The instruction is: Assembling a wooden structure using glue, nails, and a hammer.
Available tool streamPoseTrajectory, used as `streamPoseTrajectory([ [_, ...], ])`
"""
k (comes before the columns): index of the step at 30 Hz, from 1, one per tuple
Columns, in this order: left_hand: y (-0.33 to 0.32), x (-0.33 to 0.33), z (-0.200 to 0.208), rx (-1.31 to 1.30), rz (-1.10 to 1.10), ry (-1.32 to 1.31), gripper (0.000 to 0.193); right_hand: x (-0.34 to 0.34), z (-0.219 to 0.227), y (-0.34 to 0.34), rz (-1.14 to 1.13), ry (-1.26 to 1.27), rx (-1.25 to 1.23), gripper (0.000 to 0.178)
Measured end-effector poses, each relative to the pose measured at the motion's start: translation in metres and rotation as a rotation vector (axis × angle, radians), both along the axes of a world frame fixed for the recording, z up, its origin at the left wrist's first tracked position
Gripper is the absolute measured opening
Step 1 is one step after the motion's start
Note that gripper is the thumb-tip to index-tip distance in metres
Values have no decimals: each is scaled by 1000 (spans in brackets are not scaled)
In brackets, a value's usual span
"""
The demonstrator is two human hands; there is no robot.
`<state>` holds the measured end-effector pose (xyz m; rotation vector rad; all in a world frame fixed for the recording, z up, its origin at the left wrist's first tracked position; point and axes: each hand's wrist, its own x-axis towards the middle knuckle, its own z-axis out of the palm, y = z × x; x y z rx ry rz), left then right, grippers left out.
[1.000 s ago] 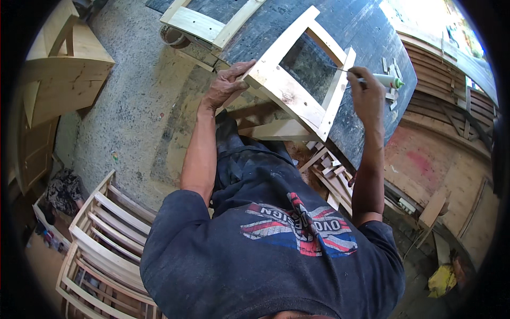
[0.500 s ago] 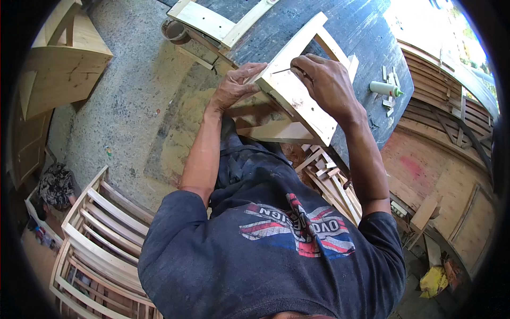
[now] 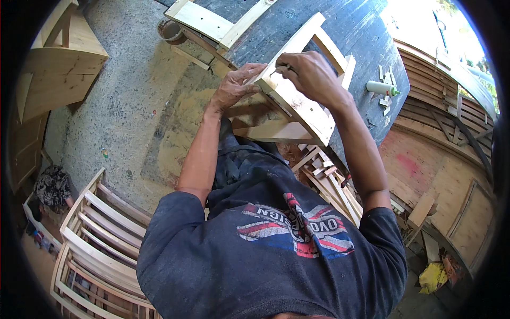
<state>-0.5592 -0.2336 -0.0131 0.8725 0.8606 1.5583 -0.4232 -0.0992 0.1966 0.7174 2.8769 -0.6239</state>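
A pale wooden frame (image 3: 308, 110) with a few dark holes in its broad face stands tilted at the near edge of the dark workbench (image 3: 366, 42). My left hand (image 3: 234, 89) grips its left corner, fingers over the top edge. Above the same broad face, close to that corner, my right hand (image 3: 313, 77) is closed in a pinch. A small dark bit of a thin rod (image 3: 289, 67) shows at its fingertips; the fingers cover most of it, and its kind is unclear.
On the bench lie another wooden frame (image 3: 204, 22), a pale bottle with a green tip (image 3: 381, 87) and small wood strips. A bucket (image 3: 171, 31) stands left of the bench. Slatted wooden pieces (image 3: 101, 234) sit lower left, near another person (image 3: 53, 189). Wood offcuts (image 3: 334, 186) lie below the frame.
My right hand has moved left along the frame's face toward its corner, and the thin rod now shows less. My left hand keeps its grip on the corner.
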Motion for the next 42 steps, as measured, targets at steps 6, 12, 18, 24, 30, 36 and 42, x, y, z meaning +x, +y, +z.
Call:
streamPoseTrajectory([
  [6,0,0,0,22,-5,-12,67,20,-16,-1,-345,92,-348,39],
  [12,2,-3,0,-3,-16,-6,70,36,-31,0,-523,477,-401,28],
  [18,3,-11,4,3,-63,34,72,21,-53,-18,-658,784,-562,21],
  [24,4,-15,10,-65,-94,26,76,22,-65,-17,-618,692,-472,24],
  [30,3,-16,13,-80,-117,26,75,18,-68,-23,-601,768,-350,23],
  [36,2,-18,21,-67,-119,26,72,19,-61,-23,-448,543,-61,27],
  [42,2,-26,7,-139,-150,121,66,31,-81,-28,-389,413,67,56],
])
